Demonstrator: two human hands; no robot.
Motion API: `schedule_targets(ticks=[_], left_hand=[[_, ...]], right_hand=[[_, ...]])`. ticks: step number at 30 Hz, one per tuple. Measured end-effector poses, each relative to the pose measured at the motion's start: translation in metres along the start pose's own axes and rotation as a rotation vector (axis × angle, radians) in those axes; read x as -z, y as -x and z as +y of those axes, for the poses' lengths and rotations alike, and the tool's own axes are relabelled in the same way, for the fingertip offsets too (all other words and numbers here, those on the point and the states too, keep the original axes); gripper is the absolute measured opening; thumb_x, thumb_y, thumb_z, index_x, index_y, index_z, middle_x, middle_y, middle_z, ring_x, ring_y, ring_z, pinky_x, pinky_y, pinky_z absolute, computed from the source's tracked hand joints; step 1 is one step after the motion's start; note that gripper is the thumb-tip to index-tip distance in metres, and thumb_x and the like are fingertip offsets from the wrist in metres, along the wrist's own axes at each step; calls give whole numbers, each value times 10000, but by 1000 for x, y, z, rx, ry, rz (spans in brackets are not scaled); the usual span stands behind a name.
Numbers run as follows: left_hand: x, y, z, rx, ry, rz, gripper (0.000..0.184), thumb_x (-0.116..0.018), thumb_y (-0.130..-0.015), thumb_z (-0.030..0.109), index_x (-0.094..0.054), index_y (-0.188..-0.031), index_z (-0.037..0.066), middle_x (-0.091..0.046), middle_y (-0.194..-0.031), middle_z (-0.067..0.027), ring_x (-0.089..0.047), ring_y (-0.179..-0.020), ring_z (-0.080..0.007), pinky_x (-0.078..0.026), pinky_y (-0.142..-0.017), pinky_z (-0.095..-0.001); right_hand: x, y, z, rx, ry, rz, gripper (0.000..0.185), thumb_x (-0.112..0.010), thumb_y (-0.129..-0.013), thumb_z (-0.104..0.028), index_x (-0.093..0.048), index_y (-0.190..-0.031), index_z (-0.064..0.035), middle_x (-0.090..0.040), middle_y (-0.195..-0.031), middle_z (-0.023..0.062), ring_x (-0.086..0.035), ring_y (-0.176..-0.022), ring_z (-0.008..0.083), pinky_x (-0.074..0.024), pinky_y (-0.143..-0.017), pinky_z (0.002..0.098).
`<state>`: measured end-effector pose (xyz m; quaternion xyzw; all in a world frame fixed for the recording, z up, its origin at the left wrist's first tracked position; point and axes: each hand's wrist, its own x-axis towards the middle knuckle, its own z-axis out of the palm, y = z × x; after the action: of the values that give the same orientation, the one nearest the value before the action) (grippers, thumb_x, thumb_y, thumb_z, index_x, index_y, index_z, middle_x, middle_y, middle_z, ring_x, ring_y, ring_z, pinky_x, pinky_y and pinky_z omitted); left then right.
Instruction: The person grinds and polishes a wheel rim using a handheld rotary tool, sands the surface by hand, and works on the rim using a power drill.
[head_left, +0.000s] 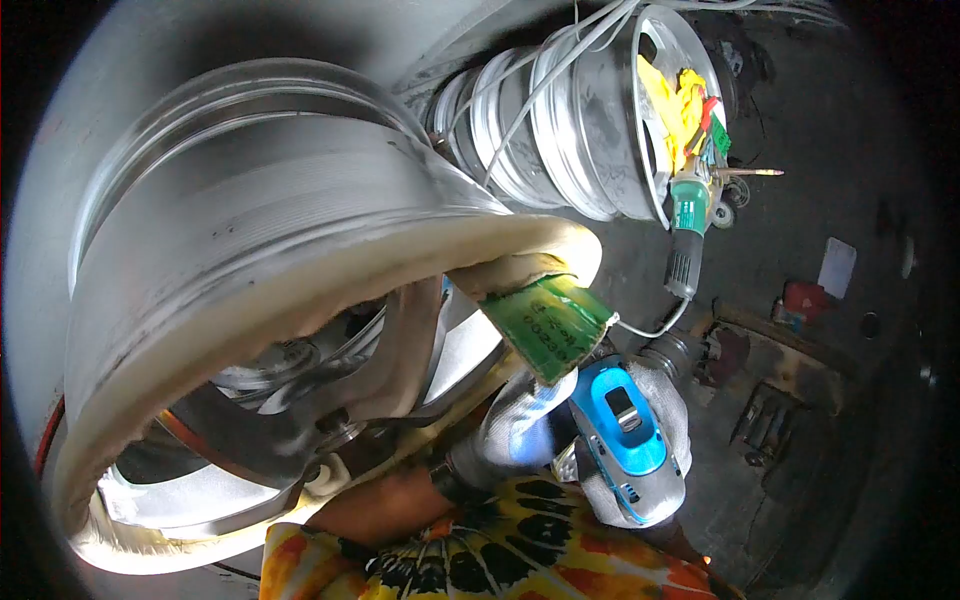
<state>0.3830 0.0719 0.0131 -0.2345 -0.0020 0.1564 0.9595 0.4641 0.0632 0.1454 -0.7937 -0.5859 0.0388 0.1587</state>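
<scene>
My right hand (pixel 674 412), in a grey-white glove, is wrapped round a blue and grey power tool (pixel 622 430). My left hand (pixel 525 418), gloved too, is closed against the tool's left side; its grip is partly hidden. Just above it, a green piece with dark handwritten marks (pixel 548 325) sits at the edge of a large metal wheel rim (pixel 260 205). Pale, fleecy-looking padding (pixel 330 285) wraps the front edge of that rim. Inside the rim, dark spokes (pixel 300 400) show.
More silver rims (pixel 560 130) lie on their sides behind, in a row. A green and grey angle grinder (pixel 688 225) and a yellow cloth (pixel 680 110) rest at the end rim. White cables (pixel 535 95) run across them. A metal frame (pixel 780 355) stands on the dark floor at right.
</scene>
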Motion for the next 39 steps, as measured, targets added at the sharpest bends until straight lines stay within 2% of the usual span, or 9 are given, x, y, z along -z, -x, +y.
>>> schedule_targets(ticks=[5, 7, 14, 19, 22, 27, 35, 37, 39], left_hand=[[9, -2, -2, -3, 89, -105, 577, -423, -1086, 493, -397, -1551, 154, -502, -1518, -110, -494, -1387, -322, -360, -1197, -562], [5, -3, -2, -16, 208, -131, 503, -584, -1061, 336, -476, -1480, 80, -568, -1436, -97, -536, -1332, -246, -396, -1172, -458], [31, 2, -28, 22, 224, 40, 489, -610, -1049, 341, -513, -1457, 89, -590, -1404, -63, -562, -1283, -194, -419, -1141, -408], [-10, -5, -14, 52, 155, -107, 533, -556, -1075, 367, -470, -1495, 51, -590, -1396, -72, -566, -1258, -180, -432, -1118, -384], [-12, 4, -16, 64, -63, 98, 429, -598, -1057, 308, -539, -1393, 47, -615, -1286, -42, -570, -1217, -150, -445, -1085, -363], [-9, 2, -19, 26, -14, 104, 352, -626, -1040, 278, -577, -1321, 72, -618, -1220, -3, -569, -1138, -121, -442, -1039, -346], [-13, -1, -4, -27, 47, 43, 546, -546, -1082, 352, -387, -1537, 94, -572, -1388, -61, -544, -1298, -190, -397, -1158, -411], [-11, 0, -4, -7, -89, 166, 720, -479, -1028, 600, -403, -1543, 103, -485, -1530, -163, -468, -1412, -354, -331, -1208, -563], [-10, 0, 1, 6, -124, 165, 743, -477, -1019, 619, -394, -1550, 106, -469, -1548, -158, -457, -1421, -355, -321, -1213, -568]], right_hand=[[-1, 0, 2, -2, -5, 1, 396, -707, -919, -133, -625, -1280, 6, -716, -1092, 164, -714, -992, 259, -560, -880, 331], [-2, -1, 2, -1, -10, 0, 394, -707, -917, -131, -627, -1279, 3, -716, -1096, 161, -713, -996, 258, -559, -881, 332], [2, 2, 6, -42, -90, -35, 386, -705, -913, -128, -635, -1274, -9, -716, -1111, 149, -710, -1009, 254, -554, -885, 333], [14, 22, 14, -193, -289, -121, 382, -705, -909, -125, -641, -1270, -17, -716, -1121, 140, -707, -1018, 251, -550, -888, 334], [19, 38, 14, -284, -387, -153, 379, -704, -907, -123, -645, -1268, -22, -716, -1127, 134, -706, -1024, 250, -548, -890, 334], [17, 50, 15, -372, -484, -159, 375, -703, -904, -121, -651, -1264, -31, -716, -1138, 126, -703, -1033, 247, -544, -893, 335], [6, 65, 27, -572, -673, -122, 369, -702, -899, -117, -660, -1258, -44, -715, -1155, 112, -699, -1048, 243, -538, -898, 336], [2, 66, 30, -622, -720, -107, 368, -702, -897, -115, -662, -1257, -48, -715, -1159, 108, -698, -1052, 242, -537, -899, 337], [0, 68, 34, -658, -752, -107, 367, -701, -896, -114, -665, -1255, -51, -715, -1163, 105, -697, -1056, 241, -535, -900, 337]])
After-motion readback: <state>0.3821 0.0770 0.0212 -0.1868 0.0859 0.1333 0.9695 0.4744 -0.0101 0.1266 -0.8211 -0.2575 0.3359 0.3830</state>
